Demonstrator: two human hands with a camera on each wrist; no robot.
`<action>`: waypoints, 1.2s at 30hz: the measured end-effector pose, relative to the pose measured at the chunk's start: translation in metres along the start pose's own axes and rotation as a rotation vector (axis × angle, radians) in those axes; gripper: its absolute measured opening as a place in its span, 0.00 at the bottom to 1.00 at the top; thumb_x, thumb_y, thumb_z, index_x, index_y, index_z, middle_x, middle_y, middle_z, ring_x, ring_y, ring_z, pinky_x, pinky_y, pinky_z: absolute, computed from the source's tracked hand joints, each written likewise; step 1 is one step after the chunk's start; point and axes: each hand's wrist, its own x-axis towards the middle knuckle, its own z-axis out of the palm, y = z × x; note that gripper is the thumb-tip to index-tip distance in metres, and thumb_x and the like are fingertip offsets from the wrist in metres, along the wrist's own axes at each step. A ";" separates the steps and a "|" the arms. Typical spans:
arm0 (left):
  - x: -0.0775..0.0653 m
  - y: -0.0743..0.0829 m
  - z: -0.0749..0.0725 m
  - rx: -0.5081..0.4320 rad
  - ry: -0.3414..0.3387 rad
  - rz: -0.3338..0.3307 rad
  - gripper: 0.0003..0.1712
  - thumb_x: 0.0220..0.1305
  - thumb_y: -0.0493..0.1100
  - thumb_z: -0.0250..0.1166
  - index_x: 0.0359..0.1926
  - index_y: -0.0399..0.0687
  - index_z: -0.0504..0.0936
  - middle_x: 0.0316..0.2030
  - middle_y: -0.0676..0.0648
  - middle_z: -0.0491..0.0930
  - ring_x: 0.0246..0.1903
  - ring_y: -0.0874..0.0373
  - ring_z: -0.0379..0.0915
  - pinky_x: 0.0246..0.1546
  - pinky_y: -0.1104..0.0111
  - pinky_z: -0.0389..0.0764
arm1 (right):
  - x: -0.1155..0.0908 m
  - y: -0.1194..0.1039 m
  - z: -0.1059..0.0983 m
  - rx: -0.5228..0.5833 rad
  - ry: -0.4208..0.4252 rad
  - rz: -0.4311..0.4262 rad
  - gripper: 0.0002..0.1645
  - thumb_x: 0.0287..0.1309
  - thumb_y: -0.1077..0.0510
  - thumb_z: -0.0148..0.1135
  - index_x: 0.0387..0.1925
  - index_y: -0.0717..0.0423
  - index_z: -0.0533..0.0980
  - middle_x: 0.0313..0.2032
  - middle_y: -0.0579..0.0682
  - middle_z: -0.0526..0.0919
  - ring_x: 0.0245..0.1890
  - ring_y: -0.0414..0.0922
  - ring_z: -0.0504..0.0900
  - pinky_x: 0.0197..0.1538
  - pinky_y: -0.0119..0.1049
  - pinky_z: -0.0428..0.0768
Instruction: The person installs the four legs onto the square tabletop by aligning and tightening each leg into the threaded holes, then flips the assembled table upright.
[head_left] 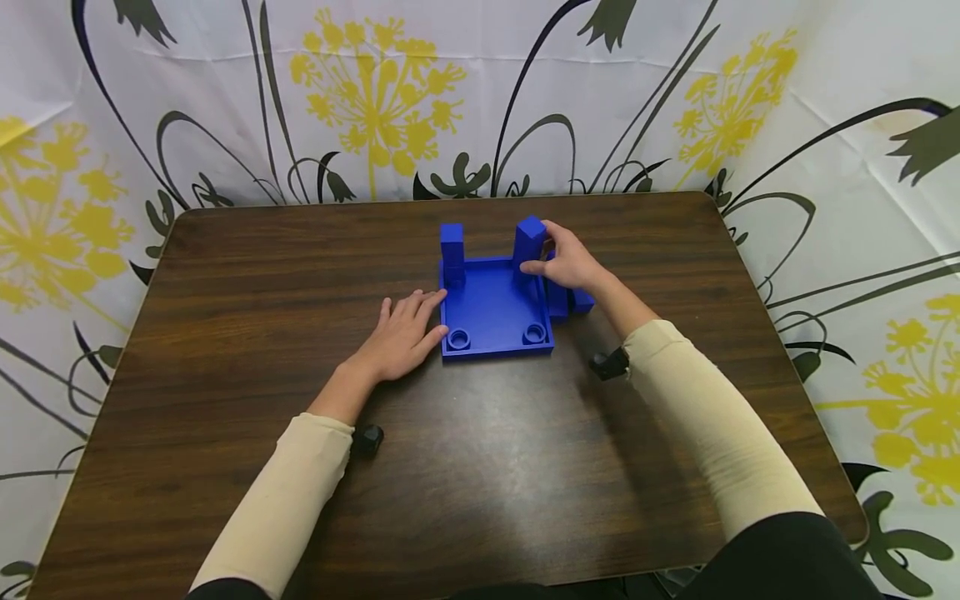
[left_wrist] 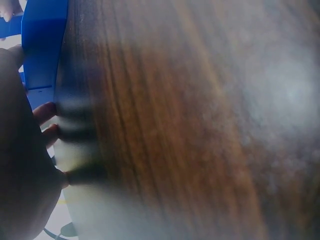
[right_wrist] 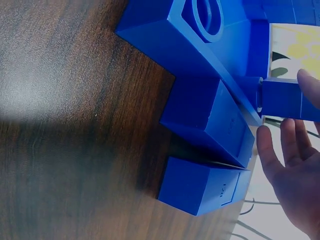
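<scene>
My attire, head view. My left hand (head_left: 405, 335) and right hand (head_left: 573, 260) are bare to just above the wrist. Left forearm: a pale cream sleeve (head_left: 273, 492), close-fitting, its cuff slightly puckered. Right forearm: a matching cream sleeve (head_left: 720, 417), finely creased crosswise, with a gathered hem. Above each – a black upper sleeve, left (head_left: 228, 588) and right (head_left: 795, 560), overlapping the cream cloth in a curved edge. On the inner side of each cuff – a small, black, blocky wrist unit, left (head_left: 367, 441) and right (head_left: 609, 364).
</scene>
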 end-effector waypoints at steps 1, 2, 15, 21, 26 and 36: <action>0.000 0.000 0.000 -0.003 0.000 0.001 0.38 0.76 0.64 0.39 0.79 0.56 0.44 0.74 0.41 0.49 0.74 0.43 0.37 0.66 0.38 0.31 | 0.000 0.000 0.001 -0.001 0.004 0.004 0.31 0.58 0.58 0.70 0.60 0.59 0.67 0.52 0.57 0.77 0.54 0.53 0.73 0.56 0.49 0.70; -0.001 -0.001 0.001 -0.004 0.000 0.001 0.38 0.76 0.64 0.39 0.79 0.56 0.44 0.74 0.41 0.49 0.74 0.43 0.37 0.66 0.37 0.31 | 0.000 0.000 0.001 0.000 0.007 0.003 0.32 0.57 0.57 0.71 0.60 0.59 0.67 0.53 0.57 0.76 0.55 0.54 0.73 0.57 0.50 0.70; -0.001 -0.003 0.000 -0.013 0.011 0.012 0.38 0.76 0.63 0.39 0.78 0.56 0.45 0.74 0.41 0.50 0.74 0.43 0.37 0.66 0.37 0.31 | 0.002 0.001 0.002 0.046 0.054 -0.032 0.30 0.55 0.63 0.71 0.59 0.63 0.70 0.54 0.60 0.78 0.57 0.56 0.76 0.59 0.51 0.71; 0.000 -0.003 0.001 -0.010 0.016 0.018 0.38 0.76 0.64 0.38 0.78 0.56 0.45 0.74 0.42 0.50 0.74 0.43 0.37 0.66 0.37 0.31 | 0.002 0.002 0.002 0.030 0.073 -0.018 0.30 0.56 0.62 0.71 0.58 0.62 0.71 0.54 0.60 0.78 0.57 0.56 0.76 0.59 0.51 0.71; 0.001 -0.003 0.001 -0.005 0.013 0.016 0.38 0.76 0.65 0.38 0.78 0.56 0.45 0.74 0.42 0.50 0.74 0.44 0.37 0.66 0.37 0.31 | 0.002 0.002 0.002 0.005 0.067 -0.021 0.29 0.56 0.63 0.70 0.58 0.63 0.70 0.54 0.61 0.78 0.57 0.57 0.75 0.60 0.53 0.70; 0.000 -0.001 0.001 -0.003 0.007 0.013 0.38 0.76 0.64 0.38 0.78 0.57 0.44 0.74 0.42 0.50 0.75 0.44 0.37 0.66 0.38 0.31 | -0.001 0.000 0.002 -0.012 0.059 -0.012 0.27 0.57 0.61 0.69 0.56 0.63 0.72 0.51 0.61 0.79 0.55 0.56 0.76 0.58 0.49 0.72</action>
